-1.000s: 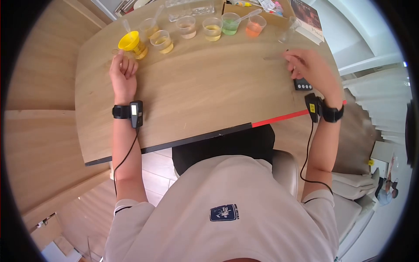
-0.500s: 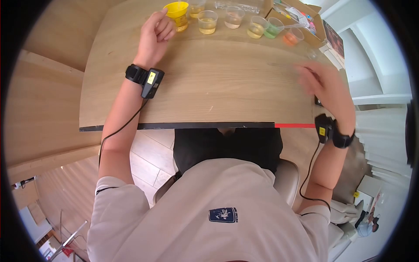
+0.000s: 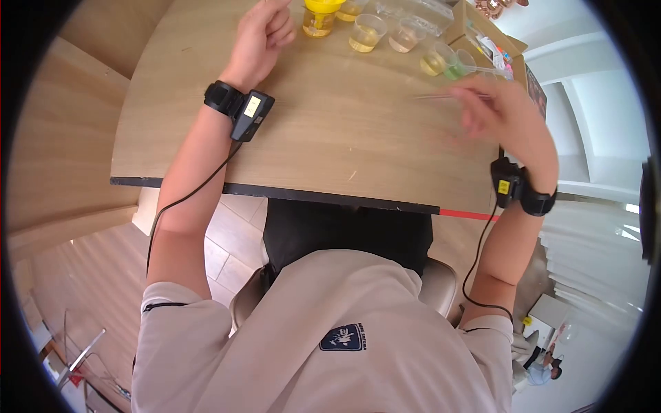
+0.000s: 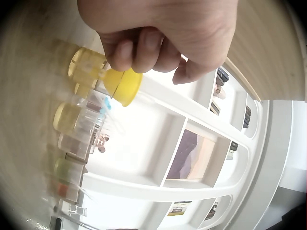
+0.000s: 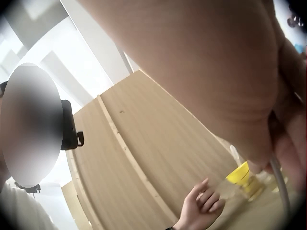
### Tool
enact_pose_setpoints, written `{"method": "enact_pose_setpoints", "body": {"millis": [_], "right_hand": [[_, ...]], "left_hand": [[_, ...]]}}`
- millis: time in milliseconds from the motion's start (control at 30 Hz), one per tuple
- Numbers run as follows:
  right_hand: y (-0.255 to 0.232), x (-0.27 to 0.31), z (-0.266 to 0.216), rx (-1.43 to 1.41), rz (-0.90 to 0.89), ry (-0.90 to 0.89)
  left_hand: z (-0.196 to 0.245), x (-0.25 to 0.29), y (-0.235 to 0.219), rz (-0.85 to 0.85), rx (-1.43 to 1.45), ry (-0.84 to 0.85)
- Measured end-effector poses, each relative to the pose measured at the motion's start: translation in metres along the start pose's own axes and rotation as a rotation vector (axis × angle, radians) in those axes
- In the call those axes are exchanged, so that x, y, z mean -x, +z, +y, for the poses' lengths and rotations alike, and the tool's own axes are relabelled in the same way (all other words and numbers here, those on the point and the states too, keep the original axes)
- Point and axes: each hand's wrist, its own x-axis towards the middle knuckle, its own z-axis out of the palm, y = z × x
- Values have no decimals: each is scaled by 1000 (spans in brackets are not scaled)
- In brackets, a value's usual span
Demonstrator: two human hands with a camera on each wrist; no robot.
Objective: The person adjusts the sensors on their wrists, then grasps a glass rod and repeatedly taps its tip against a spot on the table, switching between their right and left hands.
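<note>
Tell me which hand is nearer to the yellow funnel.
Left. In the head view, the left hand is just left of the yellow funnel, apart from it; the right hand, holding a thin stick, is much farther off, to its right.

Far left of the row on the worktop [image 3: 330,138] there's a funnel [image 3: 322,5] sitting in the first cup [image 3: 317,26], with the left hand [image 3: 261,40] just left of it and a second cup [image 3: 348,10] behind, slightly right; going right you get a third cup [image 3: 365,36], a fourth cup [image 3: 405,37], then a fifth cup [image 3: 434,63] and sixth cup [image 3: 459,67] close together, a bit nearer the person. Plastic container [image 3: 430,15] sits behind the fourth; box [image 3: 506,41] is right of that; right hand [image 3: 508,113] is in front of the box, its rod [image 3: 435,96] pointing left over the worktop.
</note>
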Motion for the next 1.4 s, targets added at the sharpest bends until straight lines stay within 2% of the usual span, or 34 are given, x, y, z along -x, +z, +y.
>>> {"method": "enact_pose_setpoints", "body": {"millis": [33,67,133,167,233,367,433,533,667,733,867,933,1067,1167,1233,1333,1400], "right_hand": [[-11,1,-1,-24,2,164],[-11,-1,11,-17,-2,166],[-5,-8,38,39,-174,171],[-10,-10,37,41,-166,174],[-17,-11,32,8,-16,211],[1,-15,50,-29,-53,121],[-11,-6,50,-57,119,208],[2,-1,71,-7,8,186],[-10,21,74,-47,131,224],[-3,28,89,-21,54,318],[-15,42,93,-44,127,340],[-12,46,103,-36,70,476],[-23,53,110,-10,150,422],[-13,51,112,5,91,504],[-19,55,108,3,162,458],[-15,53,102,26,49,513],[-20,49,93,12,51,473]], "left_hand": [[1,0,2,-23,2,32],[0,0,3,-50,4,66],[-1,-1,1,-16,21,19],[0,-3,-1,20,30,-25],[-2,-4,-4,38,38,-29],[-3,-5,-6,66,47,-43],[-3,-6,-5,76,44,-41],[-3,1,-3,82,52,-36],[-2,-2,-2,80,74,-37],[-3,0,-3,98,82,-40],[-2,-3,-3,123,71,-42],[-2,-2,-4,111,75,-41],[0,-3,-3,99,60,-38],[-3,-5,-9,104,31,-28],[-6,-7,-14,110,61,-31],[-3,-1,-6,130,81,-32],[0,-1,-5,132,74,-26]]}}
